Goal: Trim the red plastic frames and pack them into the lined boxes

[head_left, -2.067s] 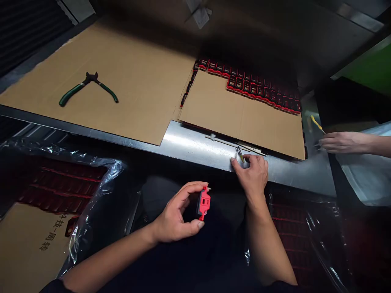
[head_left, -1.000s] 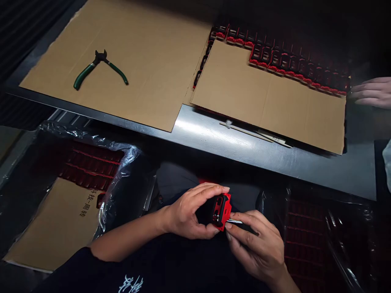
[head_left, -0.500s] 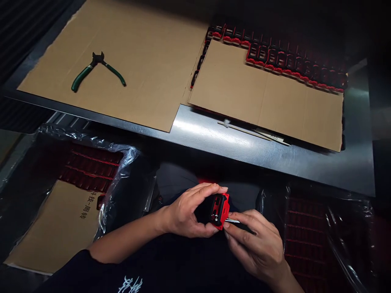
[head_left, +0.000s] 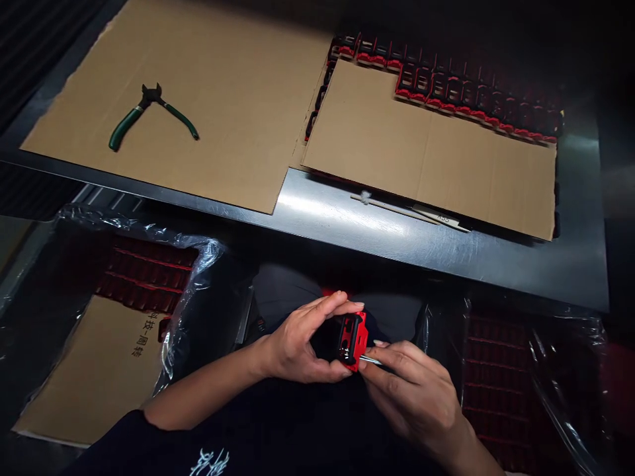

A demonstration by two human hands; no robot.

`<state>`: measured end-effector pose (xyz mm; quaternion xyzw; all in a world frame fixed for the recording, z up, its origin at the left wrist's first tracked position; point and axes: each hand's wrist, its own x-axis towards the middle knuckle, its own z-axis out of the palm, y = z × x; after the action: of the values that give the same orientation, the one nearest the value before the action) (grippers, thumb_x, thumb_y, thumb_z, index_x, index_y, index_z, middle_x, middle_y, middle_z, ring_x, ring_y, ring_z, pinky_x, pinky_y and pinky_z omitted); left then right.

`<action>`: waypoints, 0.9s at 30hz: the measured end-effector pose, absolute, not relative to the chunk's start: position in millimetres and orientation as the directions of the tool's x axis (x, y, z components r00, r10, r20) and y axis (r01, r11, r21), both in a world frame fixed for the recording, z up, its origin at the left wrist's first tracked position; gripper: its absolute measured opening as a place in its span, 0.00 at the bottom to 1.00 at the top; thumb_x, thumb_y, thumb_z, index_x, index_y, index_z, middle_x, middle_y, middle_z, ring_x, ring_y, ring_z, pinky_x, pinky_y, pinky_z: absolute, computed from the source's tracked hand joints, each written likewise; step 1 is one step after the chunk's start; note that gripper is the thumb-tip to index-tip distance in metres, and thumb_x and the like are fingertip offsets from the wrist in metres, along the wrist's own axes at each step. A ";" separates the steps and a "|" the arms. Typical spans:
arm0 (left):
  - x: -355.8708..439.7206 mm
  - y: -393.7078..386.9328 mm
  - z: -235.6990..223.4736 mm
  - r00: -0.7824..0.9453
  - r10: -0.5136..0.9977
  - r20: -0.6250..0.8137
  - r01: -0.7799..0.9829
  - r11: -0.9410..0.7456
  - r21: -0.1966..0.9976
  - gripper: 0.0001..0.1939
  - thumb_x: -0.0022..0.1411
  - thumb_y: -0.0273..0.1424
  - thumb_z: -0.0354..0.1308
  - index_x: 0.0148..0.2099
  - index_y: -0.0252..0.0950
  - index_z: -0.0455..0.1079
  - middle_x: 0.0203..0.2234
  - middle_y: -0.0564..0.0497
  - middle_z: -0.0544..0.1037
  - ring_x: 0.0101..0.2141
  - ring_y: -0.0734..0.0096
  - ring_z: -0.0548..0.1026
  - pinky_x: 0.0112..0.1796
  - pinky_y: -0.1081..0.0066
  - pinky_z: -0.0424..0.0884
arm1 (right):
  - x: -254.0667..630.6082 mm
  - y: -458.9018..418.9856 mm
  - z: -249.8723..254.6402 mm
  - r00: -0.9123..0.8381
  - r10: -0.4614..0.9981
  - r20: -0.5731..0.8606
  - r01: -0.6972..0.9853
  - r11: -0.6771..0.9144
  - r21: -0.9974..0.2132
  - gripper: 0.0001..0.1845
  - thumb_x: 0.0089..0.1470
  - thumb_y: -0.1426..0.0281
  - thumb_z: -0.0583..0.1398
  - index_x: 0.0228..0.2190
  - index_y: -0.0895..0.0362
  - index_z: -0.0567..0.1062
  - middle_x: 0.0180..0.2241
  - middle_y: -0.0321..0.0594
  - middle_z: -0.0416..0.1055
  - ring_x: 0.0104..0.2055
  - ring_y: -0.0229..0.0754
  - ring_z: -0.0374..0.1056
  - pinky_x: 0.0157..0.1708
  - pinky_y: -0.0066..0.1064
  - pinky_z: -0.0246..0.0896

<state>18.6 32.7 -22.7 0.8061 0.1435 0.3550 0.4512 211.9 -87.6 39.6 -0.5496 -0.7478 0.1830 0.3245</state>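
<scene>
The left hand is part-closed, clamping the part by its two ends between thumb and fingers. The right hand pinches the tool, its end against the part's right side. Beyond the grip, the table bears the pliers, open.

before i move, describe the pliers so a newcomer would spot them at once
Find the steel table, then the larger cardboard sheet on its left. The pliers lie on that sheet, spread open. Green handles set them apart from the red-and-black parts along the smaller sheet.
</scene>
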 end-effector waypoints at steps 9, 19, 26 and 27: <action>12.7 24.1 -33.0 0.618 0.716 0.325 -0.289 -0.177 0.941 0.50 0.59 0.37 0.68 0.74 0.40 0.43 0.58 0.35 0.71 0.57 0.50 0.74 0.56 0.51 0.73 | 269.1 -40.0 4.1 0.128 0.891 0.436 0.839 0.138 -0.527 0.13 0.55 0.72 0.67 0.44 0.53 0.79 0.35 0.40 0.82 0.31 0.43 0.75 0.31 0.35 0.72; 5.7 23.5 -29.0 0.569 0.715 0.406 -0.235 -0.332 0.914 0.45 0.57 0.31 0.67 0.72 0.37 0.50 0.55 0.36 0.66 0.57 0.47 0.73 0.55 0.47 0.74 | 258.9 -17.7 11.4 0.372 0.864 0.340 0.727 -0.044 -0.685 0.06 0.57 0.70 0.64 0.38 0.54 0.82 0.37 0.43 0.82 0.38 0.47 0.77 0.39 0.39 0.73; 4.0 31.1 -23.4 0.643 0.572 0.510 -0.116 -0.585 0.803 0.45 0.56 0.28 0.66 0.71 0.34 0.51 0.56 0.33 0.69 0.54 0.49 0.75 0.49 0.51 0.78 | 187.0 -39.6 35.4 0.006 0.960 -0.280 -0.002 -0.280 -0.960 0.15 0.54 0.73 0.61 0.43 0.56 0.82 0.35 0.41 0.84 0.34 0.44 0.81 0.35 0.33 0.77; 3.9 31.8 -23.8 0.646 0.551 0.528 -0.123 -0.608 0.784 0.44 0.57 0.28 0.66 0.71 0.34 0.51 0.56 0.33 0.69 0.55 0.49 0.75 0.49 0.52 0.79 | 184.8 -39.1 34.4 0.017 0.956 -0.293 -0.003 -0.293 -0.956 0.15 0.54 0.74 0.61 0.43 0.56 0.82 0.34 0.40 0.84 0.33 0.44 0.81 0.35 0.32 0.77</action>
<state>3.9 31.8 -23.8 0.8029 0.1331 0.3991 0.4224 184.8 -39.1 34.4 -0.5728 -0.4161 0.5644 0.4245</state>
